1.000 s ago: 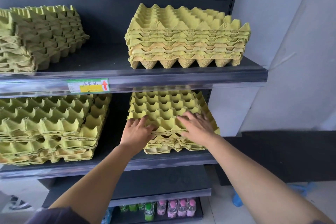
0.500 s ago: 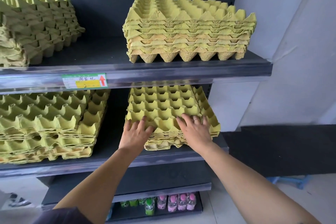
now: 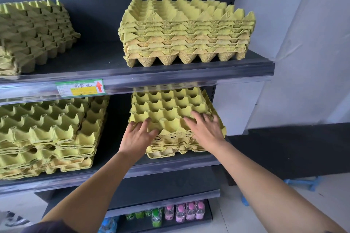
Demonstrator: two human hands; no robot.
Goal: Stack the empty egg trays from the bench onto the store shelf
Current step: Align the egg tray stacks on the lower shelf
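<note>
**Two hands flat on the lower-shelf tray stack**

Four stacks of yellow-green pulp egg trays sit on two dark metal shelves. On the middle shelf [image 3: 170,168], at the right, the egg tray stack [image 3: 170,119] under the hands lies slightly skewed, its near edge reaching close to the shelf's front lip and its lower trays fanned unevenly. The left hand [image 3: 137,136] lies on the stack's near left corner, fingers spread wide and pressed flat over the top tray's cups, thumb hooked against the front edge. The right hand [image 3: 206,128] rests on the near right part of the top tray, fingers also splayed wide and laid flat, a thin ring [image 3: 206,117] on one finger. Neither hand is closed around anything; both palms bear down on the top tray.

Left of this, on the same shelf and well apart, stands a taller, messier stack [image 3: 49,136] with several trays shifted out of line. On the upper shelf [image 3: 189,75], directly above the handled stack, a neat stack [image 3: 186,32] sits near the front edge, its bottom cups showing. A further stack [image 3: 34,32] lies at the upper left, turned at an angle. A green and yellow price label [image 3: 80,88] with a red arrow is clipped to the upper shelf's front rail. At the bottom, small bottles [image 3: 181,213] with pink and green caps stand in a row on the lowest shelf.
</note>
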